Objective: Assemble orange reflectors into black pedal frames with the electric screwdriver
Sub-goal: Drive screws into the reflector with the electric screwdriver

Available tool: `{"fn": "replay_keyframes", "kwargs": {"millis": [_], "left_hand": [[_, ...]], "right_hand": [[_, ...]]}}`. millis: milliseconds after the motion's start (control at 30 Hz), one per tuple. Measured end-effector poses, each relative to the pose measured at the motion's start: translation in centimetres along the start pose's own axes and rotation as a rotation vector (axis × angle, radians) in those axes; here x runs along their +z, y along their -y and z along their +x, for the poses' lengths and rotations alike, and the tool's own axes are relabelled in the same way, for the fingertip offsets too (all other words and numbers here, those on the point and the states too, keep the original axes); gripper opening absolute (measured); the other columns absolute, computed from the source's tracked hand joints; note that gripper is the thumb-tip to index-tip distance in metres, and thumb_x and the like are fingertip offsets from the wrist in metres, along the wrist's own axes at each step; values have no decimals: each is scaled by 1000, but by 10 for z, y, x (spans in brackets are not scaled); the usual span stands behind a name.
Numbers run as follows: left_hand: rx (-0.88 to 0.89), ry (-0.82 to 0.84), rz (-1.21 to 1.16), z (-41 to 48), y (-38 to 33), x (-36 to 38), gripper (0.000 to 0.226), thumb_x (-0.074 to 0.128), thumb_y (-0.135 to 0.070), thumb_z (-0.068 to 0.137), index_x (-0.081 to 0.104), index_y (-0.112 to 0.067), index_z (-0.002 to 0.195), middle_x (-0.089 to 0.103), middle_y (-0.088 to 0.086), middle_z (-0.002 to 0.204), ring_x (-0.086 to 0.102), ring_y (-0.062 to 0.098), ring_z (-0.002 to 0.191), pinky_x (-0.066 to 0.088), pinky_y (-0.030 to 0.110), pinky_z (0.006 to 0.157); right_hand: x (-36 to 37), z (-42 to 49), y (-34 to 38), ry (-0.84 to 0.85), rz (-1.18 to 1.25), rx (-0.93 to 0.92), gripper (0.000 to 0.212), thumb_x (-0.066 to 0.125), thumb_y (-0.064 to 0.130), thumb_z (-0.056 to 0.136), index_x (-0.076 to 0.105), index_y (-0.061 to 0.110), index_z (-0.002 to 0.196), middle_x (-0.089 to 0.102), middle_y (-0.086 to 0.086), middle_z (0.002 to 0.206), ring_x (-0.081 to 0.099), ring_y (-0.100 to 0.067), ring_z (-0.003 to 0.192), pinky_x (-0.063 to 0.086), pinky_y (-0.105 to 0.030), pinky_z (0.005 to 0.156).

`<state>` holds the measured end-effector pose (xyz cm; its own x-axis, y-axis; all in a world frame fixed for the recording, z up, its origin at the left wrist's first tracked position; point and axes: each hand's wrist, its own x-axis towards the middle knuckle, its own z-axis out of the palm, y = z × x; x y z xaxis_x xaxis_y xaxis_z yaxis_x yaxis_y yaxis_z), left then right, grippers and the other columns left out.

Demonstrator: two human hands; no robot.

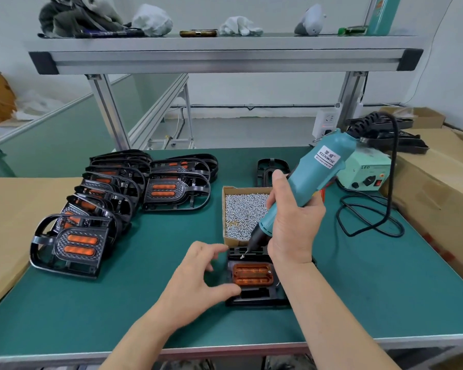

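While my left hand [198, 279] held the black pedal frame [254, 299] by its left edge between thumb and curved fingers, my right hand [294, 222] gripped the electric screwdriver [305, 182], tip poised just beyond the far left corner of the crosswise orange reflector [252, 275].

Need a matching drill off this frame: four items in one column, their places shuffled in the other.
Things
1. screwdriver
2. box of screws
3. finished pedals
4. white gloves

Places
A. on the top shelf
B. stacked at the left of the green mat
C. gripped in the right hand
D. just behind the pedal frame being worked on

Pairs: 1-C, 2-D, 3-B, 4-A
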<state>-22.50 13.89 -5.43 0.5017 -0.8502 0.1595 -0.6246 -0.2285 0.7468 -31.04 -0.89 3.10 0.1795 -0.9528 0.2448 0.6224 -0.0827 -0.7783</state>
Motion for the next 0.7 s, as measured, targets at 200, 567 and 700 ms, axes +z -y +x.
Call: {"fn": "replay_keyframes", "kwargs": {"millis": [200, 567, 700], "left_hand": [[22, 98, 66, -1, 5, 5, 112, 70, -79, 57, 35, -30, 152, 32, -31, 115, 40, -7, 118, 29, 2, 96], [42, 71, 145, -4, 4, 9, 112, 62, -83, 60, 36, -26, 152, 31, -26, 114, 32, -9, 119, 23, 2, 99], [40, 71, 151, -4, 5, 8, 112, 60, -84, 60, 36, -25, 153, 32, -24, 114, 32, -8, 119, 25, 4, 99]], "right_hand": [[3, -6, -14, 56, -62, 49, 20, 75, 15, 84, 55, 14, 82, 52, 1, 59, 49, -10, 50, 45, -21, 51], [3, -17, -19, 103, -154, 50, 19, 76, 22, 80, 60, 26, 71, 54, -2, 59, 48, -13, 51, 45, -21, 51], [3, -18, -19, 106, -157, 37, 18, 75, 21, 80, 58, 18, 76, 54, -4, 60, 48, -12, 51, 45, -20, 51]]}}
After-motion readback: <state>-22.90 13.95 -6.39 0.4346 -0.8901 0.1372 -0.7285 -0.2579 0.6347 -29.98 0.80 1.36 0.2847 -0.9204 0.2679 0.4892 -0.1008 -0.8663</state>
